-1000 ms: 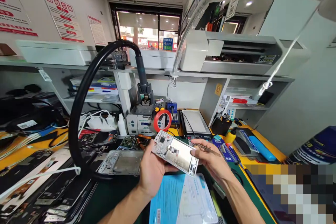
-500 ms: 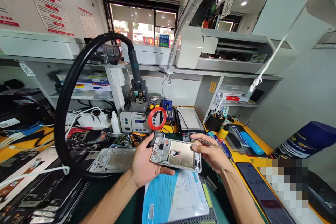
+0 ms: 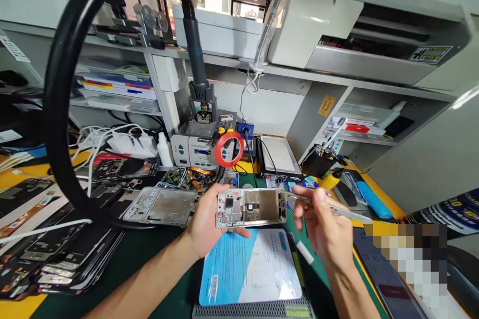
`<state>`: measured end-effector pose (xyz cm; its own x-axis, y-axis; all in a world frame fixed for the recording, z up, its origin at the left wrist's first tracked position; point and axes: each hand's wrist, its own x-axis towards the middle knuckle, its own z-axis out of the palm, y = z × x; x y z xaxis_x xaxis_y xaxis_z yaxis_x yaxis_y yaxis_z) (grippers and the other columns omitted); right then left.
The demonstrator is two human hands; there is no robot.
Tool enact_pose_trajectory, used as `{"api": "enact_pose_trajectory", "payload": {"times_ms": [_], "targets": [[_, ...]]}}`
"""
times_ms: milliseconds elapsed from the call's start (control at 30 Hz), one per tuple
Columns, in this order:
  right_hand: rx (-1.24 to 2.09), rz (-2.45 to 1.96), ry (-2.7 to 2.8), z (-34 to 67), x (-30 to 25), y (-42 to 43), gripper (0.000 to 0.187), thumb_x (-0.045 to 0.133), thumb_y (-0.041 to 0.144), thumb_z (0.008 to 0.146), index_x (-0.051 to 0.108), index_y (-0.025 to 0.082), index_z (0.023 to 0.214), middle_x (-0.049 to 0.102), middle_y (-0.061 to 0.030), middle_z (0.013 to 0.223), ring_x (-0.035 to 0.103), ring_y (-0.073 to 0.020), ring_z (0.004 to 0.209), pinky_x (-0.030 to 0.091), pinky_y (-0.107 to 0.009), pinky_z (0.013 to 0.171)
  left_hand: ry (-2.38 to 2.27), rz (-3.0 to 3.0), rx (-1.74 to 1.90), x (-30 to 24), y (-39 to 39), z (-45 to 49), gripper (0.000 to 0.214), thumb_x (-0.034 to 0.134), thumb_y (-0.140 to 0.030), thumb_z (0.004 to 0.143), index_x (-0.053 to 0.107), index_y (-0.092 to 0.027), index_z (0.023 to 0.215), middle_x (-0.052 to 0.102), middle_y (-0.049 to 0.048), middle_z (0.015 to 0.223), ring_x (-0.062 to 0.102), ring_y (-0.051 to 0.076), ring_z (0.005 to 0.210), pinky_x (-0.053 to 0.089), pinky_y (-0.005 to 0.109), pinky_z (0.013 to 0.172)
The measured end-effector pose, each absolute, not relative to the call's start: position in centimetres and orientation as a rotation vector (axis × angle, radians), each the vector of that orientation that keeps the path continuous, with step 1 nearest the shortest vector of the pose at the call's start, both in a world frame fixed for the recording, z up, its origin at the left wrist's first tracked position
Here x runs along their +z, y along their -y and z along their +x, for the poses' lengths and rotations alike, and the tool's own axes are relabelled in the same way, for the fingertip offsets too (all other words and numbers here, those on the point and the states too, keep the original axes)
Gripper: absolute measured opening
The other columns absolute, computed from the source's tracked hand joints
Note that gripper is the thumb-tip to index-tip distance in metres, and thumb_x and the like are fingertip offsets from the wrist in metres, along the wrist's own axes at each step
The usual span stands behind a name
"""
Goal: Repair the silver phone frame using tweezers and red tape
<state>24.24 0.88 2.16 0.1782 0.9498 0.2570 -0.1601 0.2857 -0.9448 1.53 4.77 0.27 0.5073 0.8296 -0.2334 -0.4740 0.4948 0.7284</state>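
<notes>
My left hand [image 3: 205, 222] grips an opened phone frame [image 3: 251, 207] by its left end and holds it level above the bench, circuit boards and battery bay facing up. My right hand [image 3: 322, 227] is just right of the frame, fingers pinched on metal tweezers [image 3: 329, 208]. The tweezers' tips point left, close to the frame's right end. A blue and white sheet [image 3: 249, 267] lies on a grey mat directly below the frame.
A second bare phone frame [image 3: 160, 206] lies left of my hand, beside stacked phone screens [image 3: 71, 254]. A thick black hose [image 3: 62, 84] loops up to a hot-air station [image 3: 196, 147]. A red ring [image 3: 229, 149], white heating plate [image 3: 279, 155] and tool pot [image 3: 318, 162] stand behind.
The view has dropped and closed in on the bench. My right hand let go of the frame's right end and now holds the tweezers free beside it. The frame has levelled out.
</notes>
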Motion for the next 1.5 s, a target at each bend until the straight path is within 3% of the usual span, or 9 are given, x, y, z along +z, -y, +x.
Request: {"api": "enact_pose_trajectory", "payload": {"times_ms": [133, 300, 433, 567, 667, 767, 1133, 1300, 1500], "targets": [[1.298, -1.005, 1.253, 21.7, 1.1, -0.2, 0.042, 0.066, 0.057, 0.093, 0.079, 0.018, 0.085, 0.066, -0.0064, 0.058, 0.058, -0.0167, 0.045, 0.044, -0.03, 0.041, -0.652, 0.647, 0.869, 0.0, -4.4, 2.0, 0.059, 0.053, -0.057, 0.085, 0.061, -0.016, 0.127, 0.074, 0.0164, 0.108, 0.068, 0.037, 0.108, 0.061, 0.041, 0.069], [1.597, -1.021, 1.353, 20.8, 1.4, -0.8, 0.022, 0.074, 0.044, 0.091, 0.067, 0.024, 0.095, 0.072, -0.0056, 0.068, 0.062, -0.019, 0.048, 0.048, -0.032, 0.045, -0.663, 0.68, 0.864, 0.0, -4.0, 2.1, 0.052, 0.054, -0.058, 0.084, 0.069, -0.015, 0.11, 0.074, 0.0159, 0.096, 0.07, 0.036, 0.097, 0.059, 0.036, 0.058], [1.45, -1.048, 1.37, 21.6, 1.6, -1.3, 0.03, 0.065, 0.049, 0.096, 0.061, 0.023, 0.081, 0.065, -0.0023, 0.061, 0.054, -0.0147, 0.044, 0.039, -0.029, 0.042, -0.678, 0.708, 0.936, 0.0, -3.9, 2.1, 0.042, 0.058, -0.056, 0.083, 0.07, -0.018, 0.098, 0.072, 0.0139, 0.102, 0.069, 0.035, 0.098, 0.061, 0.037, 0.056], [1.231, -1.054, 1.38, 21.6, 0.7, -1.0, 0.033, 0.061, 0.046, 0.1, 0.063, 0.023, 0.076, 0.059, -0.0002, 0.067, 0.055, -0.0128, 0.054, 0.039, -0.03, 0.049, -0.675, 0.715, 0.966, 0.0, -3.9, 2.3, 0.039, 0.059, -0.055, 0.082, 0.069, -0.019, 0.091, 0.072, 0.013, 0.101, 0.069, 0.036, 0.096, 0.063, 0.04, 0.056], [1.187, -1.04, 1.403, 21.4, 0.1, -0.6, 0.026, 0.062, 0.042, 0.101, 0.068, 0.023, 0.082, 0.062, -0.0016, 0.078, 0.057, -0.0125, 0.056, 0.04, -0.031, 0.049, -0.661, 0.719, 0.967, 0.0, -3.7, 2.4, 0.039, 0.06, -0.055, 0.081, 0.069, -0.019, 0.092, 0.072, 0.0125, 0.101, 0.07, 0.035, 0.094, 0.062, 0.037, 0.054], [1.161, -1.026, 1.4, 21.3, -0.3, -0.3, 0.02, 0.061, 0.039, 0.102, 0.067, 0.025, 0.088, 0.064, -0.0003, 0.073, 0.059, -0.0135, 0.056, 0.042, -0.03, 0.048, -0.645, 0.72, 0.981, 0.0, -3.6, 2.5, 0.038, 0.061, -0.054, 0.081, 0.07, -0.019, 0.092, 0.073, 0.0115, 0.099, 0.071, 0.035, 0.093, 0.061, 0.035, 0.053], [1.127, -1.045, 1.473, 19.9, -0.8, 0.3, 0.019, 0.06, 0.033, 0.102, 0.067, 0.023, 0.087, 0.067, -0.002, 0.072, 0.061, -0.0152, 0.053, 0.046, -0.032, 0.047, -0.616, 0.726, 0.971, 0.1, -2.9, 2.7, 0.038, 0.055, -0.052, 0.088, 0.074, -0.02, 0.098, 0.074, 0.0103, 0.083, 0.072, 0.031, 0.09, 0.059, 0.033, 0.058], [1.014, -1.089, 1.423, 20.2, -0.6, 0.1, 0.027, 0.064, 0.031, 0.1, 0.068, 0.024, 0.074, 0.066, -0.0038, 0.077, 0.06, -0.0165, 0.054, 0.046, -0.035, 0.049, -0.658, 0.73, 0.985, 0.9, -2.7, 2.8, 0.04, 0.057, -0.054, 0.084, 0.074, -0.019, 0.088, 0.074, 0.0121, 0.082, 0.072, 0.032, 0.087, 0.058, 0.033, 0.051], [0.935, -1.109, 1.36, 20.5, 0.4, 0.3, 0.042, 0.065, 0.038, 0.098, 0.07, 0.027, 0.058, 0.063, -0.0055, 0.074, 0.059, -0.0195, 0.058, 0.043, -0.036, 0.046, -0.752, 0.617, 0.98, 0.2, -3.2, 3.1, 0.042, 0.047, -0.052, 0.093, 0.072, -0.019, 0.084, 0.075, 0.0137, 0.09, 0.072, 0.033, 0.08, 0.062, 0.04, 0.043]]}}
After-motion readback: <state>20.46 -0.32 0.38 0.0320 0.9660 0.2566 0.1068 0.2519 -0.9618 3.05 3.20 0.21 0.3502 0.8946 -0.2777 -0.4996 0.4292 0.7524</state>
